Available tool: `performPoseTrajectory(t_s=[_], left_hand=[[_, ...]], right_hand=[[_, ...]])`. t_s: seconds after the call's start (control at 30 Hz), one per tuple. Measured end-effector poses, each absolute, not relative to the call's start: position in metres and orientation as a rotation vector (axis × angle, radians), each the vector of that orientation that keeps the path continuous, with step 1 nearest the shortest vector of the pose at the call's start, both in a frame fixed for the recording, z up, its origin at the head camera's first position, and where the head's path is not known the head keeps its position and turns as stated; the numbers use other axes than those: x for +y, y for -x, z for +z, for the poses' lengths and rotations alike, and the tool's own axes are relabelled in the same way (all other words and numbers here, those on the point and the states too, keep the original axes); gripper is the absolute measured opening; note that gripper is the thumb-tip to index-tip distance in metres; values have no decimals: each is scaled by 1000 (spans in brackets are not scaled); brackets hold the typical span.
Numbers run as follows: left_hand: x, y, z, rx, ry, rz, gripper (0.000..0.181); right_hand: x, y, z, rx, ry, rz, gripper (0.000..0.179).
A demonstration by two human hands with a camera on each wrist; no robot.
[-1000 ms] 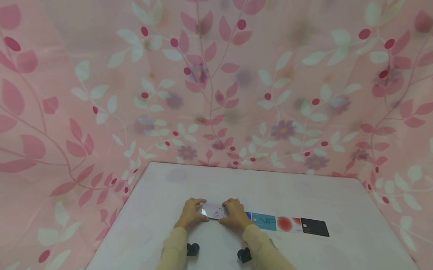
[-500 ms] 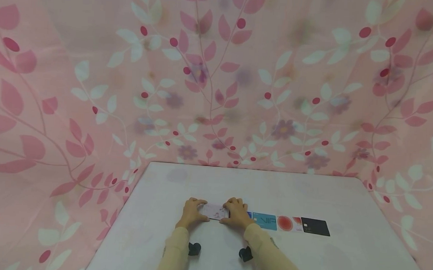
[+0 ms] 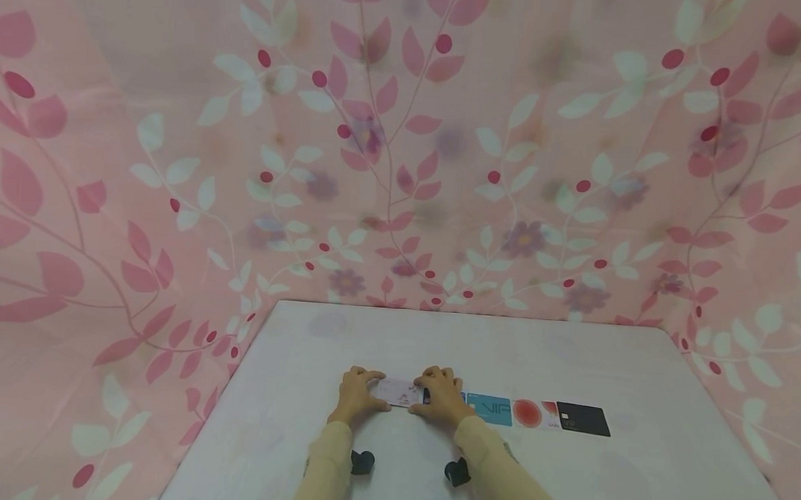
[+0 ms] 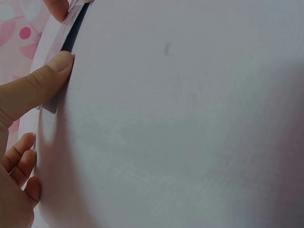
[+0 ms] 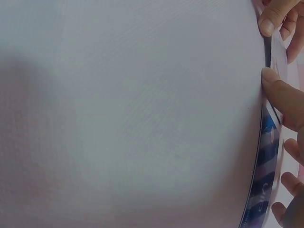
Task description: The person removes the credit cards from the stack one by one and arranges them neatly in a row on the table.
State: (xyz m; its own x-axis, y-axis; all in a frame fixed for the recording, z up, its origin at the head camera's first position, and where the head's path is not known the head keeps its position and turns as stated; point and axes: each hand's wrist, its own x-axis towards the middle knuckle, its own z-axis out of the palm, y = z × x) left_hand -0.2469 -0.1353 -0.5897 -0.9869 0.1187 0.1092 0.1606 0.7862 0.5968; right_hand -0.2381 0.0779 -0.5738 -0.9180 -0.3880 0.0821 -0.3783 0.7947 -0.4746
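A pale pink card (image 3: 396,392) with a small floral print lies between both hands over the white table. My left hand (image 3: 356,394) pinches its left end between thumb and fingers. The right end is gripped the same way by my right hand (image 3: 442,396). In the left wrist view, a dark strip shows under the near edge of the card, by the left thumb (image 4: 35,88). A blue striped card (image 5: 266,166) lies beside it, below the right thumb (image 5: 285,97) in the right wrist view; in the head view my right hand covers most of it.
Rightward in the same row lie a teal VIP card (image 3: 490,410), a white card with a red circle (image 3: 527,414) and a black card (image 3: 584,420). Black wrist cameras (image 3: 363,462) hang under the forearms. Pink floral cloth (image 3: 404,168) surrounds the white table (image 3: 504,344).
Both hands have shifted slightly to the right with the pale card. The bright glare on its left part has gone, and a dark patch now shows at its right end.
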Motion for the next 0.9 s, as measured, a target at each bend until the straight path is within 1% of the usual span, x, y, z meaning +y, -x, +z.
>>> performPoseTrajectory(t_s=[0.53,0.73,0.9], left_hand=[[-134,244,-580,-2955,252,-958,56],[-136,245,-580,-2991,243,-986,56],[-137,244,-582,-2944,285,-1022,54]], right_hand=[[81,236,-580,3004,532,-711,52],[82,233,-579,3012,555,-711,50],[83,232,-576,3007,553,-725,50]])
